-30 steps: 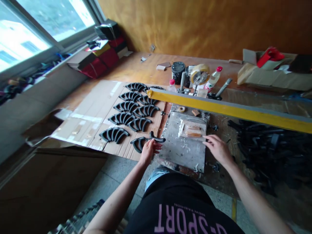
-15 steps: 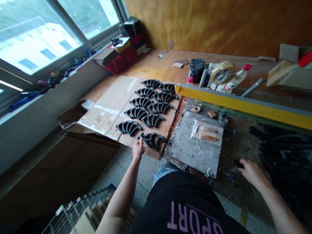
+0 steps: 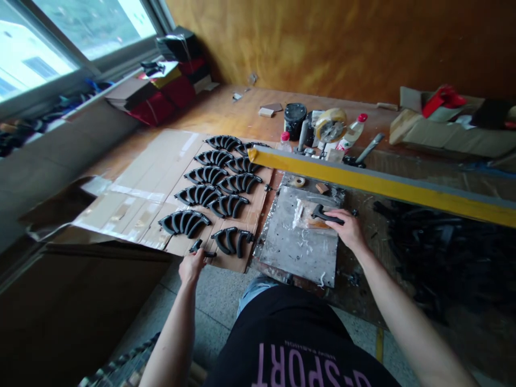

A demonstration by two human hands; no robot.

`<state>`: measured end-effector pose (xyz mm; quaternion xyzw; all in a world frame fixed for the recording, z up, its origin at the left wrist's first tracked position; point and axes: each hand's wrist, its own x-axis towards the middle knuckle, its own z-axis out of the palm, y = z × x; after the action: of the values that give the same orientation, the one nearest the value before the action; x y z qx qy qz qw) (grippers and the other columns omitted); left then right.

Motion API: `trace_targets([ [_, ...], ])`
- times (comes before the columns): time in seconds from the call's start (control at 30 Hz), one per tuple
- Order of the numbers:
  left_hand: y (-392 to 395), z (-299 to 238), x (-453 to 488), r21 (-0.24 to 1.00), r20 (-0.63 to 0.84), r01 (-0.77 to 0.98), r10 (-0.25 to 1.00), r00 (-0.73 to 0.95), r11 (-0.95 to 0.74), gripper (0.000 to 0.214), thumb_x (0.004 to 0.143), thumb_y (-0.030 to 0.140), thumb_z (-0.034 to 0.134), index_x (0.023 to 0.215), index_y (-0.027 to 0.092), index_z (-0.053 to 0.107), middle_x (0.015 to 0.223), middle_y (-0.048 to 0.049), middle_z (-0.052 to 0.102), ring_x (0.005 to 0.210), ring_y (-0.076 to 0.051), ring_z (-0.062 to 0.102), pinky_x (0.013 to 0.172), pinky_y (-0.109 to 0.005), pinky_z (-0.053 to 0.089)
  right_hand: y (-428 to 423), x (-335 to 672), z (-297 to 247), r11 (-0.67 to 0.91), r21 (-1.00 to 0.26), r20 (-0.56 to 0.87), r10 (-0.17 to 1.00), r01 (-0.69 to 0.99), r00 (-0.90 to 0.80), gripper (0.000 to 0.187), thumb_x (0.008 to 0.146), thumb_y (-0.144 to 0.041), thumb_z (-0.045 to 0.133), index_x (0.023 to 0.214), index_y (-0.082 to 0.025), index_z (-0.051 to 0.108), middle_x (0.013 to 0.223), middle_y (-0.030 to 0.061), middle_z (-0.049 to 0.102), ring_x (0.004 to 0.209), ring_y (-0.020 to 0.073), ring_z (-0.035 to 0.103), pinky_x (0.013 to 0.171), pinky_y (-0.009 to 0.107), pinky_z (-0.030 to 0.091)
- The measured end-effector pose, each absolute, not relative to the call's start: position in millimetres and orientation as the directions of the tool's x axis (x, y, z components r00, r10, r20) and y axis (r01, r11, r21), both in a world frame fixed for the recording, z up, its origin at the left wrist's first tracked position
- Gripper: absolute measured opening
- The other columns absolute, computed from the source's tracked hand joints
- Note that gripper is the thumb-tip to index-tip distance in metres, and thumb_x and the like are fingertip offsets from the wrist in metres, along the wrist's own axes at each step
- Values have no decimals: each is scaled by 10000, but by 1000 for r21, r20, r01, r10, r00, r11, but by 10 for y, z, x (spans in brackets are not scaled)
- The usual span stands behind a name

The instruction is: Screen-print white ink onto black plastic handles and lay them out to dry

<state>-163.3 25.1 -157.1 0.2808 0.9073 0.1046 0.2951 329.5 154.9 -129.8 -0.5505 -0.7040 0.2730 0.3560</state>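
Observation:
My right hand [image 3: 347, 228] is closed round the end of a black curved handle [image 3: 327, 215], whose wider T-shaped head points left. It is over a small wood block [image 3: 316, 221] on a grey metal plate [image 3: 298, 252]. My left hand [image 3: 192, 266] pinches another black handle [image 3: 196, 246] at the cardboard's near edge; fingers hide part of it. Just right of it lies a short row of black handles [image 3: 231, 239] on the cardboard [image 3: 141, 172]. Several more fanned rows of these handles [image 3: 201, 196] lie behind, heads lined up side by side.
A yellow-sided bar [image 3: 363, 174] reaches across the bench above the plate. Dark handles form a heap [image 3: 439, 252] at the right. Behind the bar stand a black pot [image 3: 295, 119], a tape roll [image 3: 331, 126] and a red-capped bottle [image 3: 355, 131]. A cardboard box [image 3: 435, 131] stands back right.
My right hand has come from beside the dark heap to over the metal plate with a black handle. My left hand has drawn slightly towards me, its handle now apart from the short row. The view has swung right.

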Motion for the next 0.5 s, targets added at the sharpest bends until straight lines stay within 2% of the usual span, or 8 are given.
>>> trace_targets([
  [0.1, 337, -1617, -1617, 253, -484, 487, 545, -684, 836, 349, 757, 511, 482, 630, 204, 588, 609, -120, 659, 781, -373, 667, 686, -432, 480, 1602, 3174, -1451, 365, -649, 263, 931, 667, -253, 176, 844, -238, 607, 953, -217, 744, 959, 76, 710, 963, 245, 590, 900, 436, 481],
  [0.2, 457, -1659, -1532, 235, -466, 539, 580, -668, 809, 355, 786, 526, 456, 690, 213, 593, 706, -110, 687, 894, -349, 656, 732, -402, 486, 1576, 3111, -1498, 417, -552, 278, 908, 722, -312, 213, 877, -189, 568, 1001, -214, 739, 978, 75, 706, 967, 245, 572, 904, 429, 476],
  [0.3, 515, -1634, -1492, 225, -459, 571, 603, -653, 790, 374, 812, 526, 429, 721, 207, 602, 761, -123, 696, 892, -336, 652, 725, -390, 486, 1549, 3052, -1480, 450, -446, 253, 892, 773, -374, 255, 911, -186, 515, 1046, -207, 730, 1019, 86, 696, 972, 246, 570, 895, 415, 472],
  [0.4, 573, -1523, -1473, 225, -379, 598, 634, -674, 770, 398, 830, 532, 419, 750, 193, 612, 797, -143, 693, 876, -337, 644, 702, -385, 475, 1563, 2962, -1447, 461, -364, 228, 887, 809, -402, 320, 931, -220, 493, 1202, -208, 662, 1206, 96, 649, 1114, 258, 545, 964, 417, 439],
  [0.5, 792, -1301, -1312, 363, -254, 624, 718, -648, 692, 390, 839, 533, 447, 783, 189, 621, 752, -96, 675, 770, -268, 633, 653, -324, 452, 1592, 2829, -1455, 507, -312, 192, 862, 804, -469, 506, 930, -323, 522, 1419, -209, 462, 1472, 87, 452, 1332, 276, 407, 1087, 446, 344],
])
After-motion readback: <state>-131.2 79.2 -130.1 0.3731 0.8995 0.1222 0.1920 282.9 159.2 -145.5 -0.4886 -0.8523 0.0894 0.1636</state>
